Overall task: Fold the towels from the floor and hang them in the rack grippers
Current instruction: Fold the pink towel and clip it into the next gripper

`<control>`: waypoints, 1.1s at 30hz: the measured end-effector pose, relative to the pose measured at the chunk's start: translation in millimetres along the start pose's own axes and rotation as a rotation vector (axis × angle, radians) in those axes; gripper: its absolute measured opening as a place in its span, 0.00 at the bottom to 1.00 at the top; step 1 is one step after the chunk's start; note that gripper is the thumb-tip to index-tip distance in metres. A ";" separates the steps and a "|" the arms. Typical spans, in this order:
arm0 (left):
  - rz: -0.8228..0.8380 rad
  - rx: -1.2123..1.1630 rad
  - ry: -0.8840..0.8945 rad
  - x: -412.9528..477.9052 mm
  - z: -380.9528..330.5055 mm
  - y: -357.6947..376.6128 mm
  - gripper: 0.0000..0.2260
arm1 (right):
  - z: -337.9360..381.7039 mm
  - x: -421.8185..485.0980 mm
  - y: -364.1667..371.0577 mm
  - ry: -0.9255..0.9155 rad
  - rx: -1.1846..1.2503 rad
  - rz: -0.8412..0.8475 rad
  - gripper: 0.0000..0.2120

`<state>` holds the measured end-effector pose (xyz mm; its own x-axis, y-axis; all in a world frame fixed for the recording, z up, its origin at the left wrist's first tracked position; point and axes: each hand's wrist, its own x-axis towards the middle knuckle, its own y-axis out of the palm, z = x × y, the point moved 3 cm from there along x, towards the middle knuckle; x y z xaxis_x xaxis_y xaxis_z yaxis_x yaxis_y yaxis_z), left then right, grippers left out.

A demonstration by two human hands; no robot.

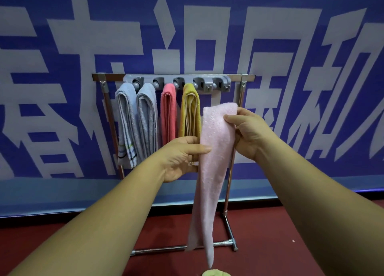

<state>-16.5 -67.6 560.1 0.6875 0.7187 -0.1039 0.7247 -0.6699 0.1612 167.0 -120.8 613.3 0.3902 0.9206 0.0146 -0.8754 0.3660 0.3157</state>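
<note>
Pale pink towel [215,167] hangs vertical; we pinch it with right hand [249,134] at the top fold, left hand [178,159] lower. Empty rightmost rack gripper [221,82] at 12 o'clock; right hand nearer.

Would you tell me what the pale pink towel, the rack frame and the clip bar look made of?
The pale pink towel looks like terry cloth, fuzzy nap; the rack frame likely chromed metal tubing, shiny highlights; the clip bar probably matte grey plastic, moulded.

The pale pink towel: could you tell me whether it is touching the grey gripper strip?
Apart. The head view shows banner between the pale pink towel and the grey gripper strip.
</note>
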 end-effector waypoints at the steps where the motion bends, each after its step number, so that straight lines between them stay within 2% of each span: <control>1: 0.000 0.048 -0.004 -0.7 2.0 -0.1 0.14 | 1.8 0.0 0.4 -0.001 0.002 -0.006 0.12; 7: -0.027 0.193 0.010 -0.7 9.2 -2.0 0.17 | 10.7 5.7 -0.2 -0.003 -0.007 -0.088 0.13; 12: -0.018 0.148 0.018 -2.0 10.2 0.8 0.08 | 12.7 11.4 -1.3 0.072 0.019 -0.122 0.14; 16: -0.063 0.016 0.033 5.4 -3.5 3.0 0.12 | -14.9 7.0 -8.2 0.214 -0.126 0.002 0.22; 19: -0.160 -0.036 0.019 15.9 -11.1 3.6 0.13 | -45.7 1.4 -18.9 0.309 -0.147 0.085 0.22; 23: -0.277 -0.085 -0.044 26.0 -5.5 9.0 0.11 | -79.7 -7.8 -30.0 0.343 -0.218 0.195 0.25; 28: -0.271 -0.192 -0.049 22.9 -5.2 8.6 0.22 | -101.8 -20.0 -34.0 0.319 -0.211 0.253 0.15; 33: -0.151 -0.003 -0.099 13.4 -8.5 -1.5 0.37 | -105.5 -11.6 -33.3 0.254 -0.173 0.271 0.12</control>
<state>-8.8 -55.4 566.8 0.5724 0.7891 -0.2227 0.8199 -0.5554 0.1393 161.6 -129.3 502.5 0.0744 0.9832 -0.1665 -0.9804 0.1027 0.1684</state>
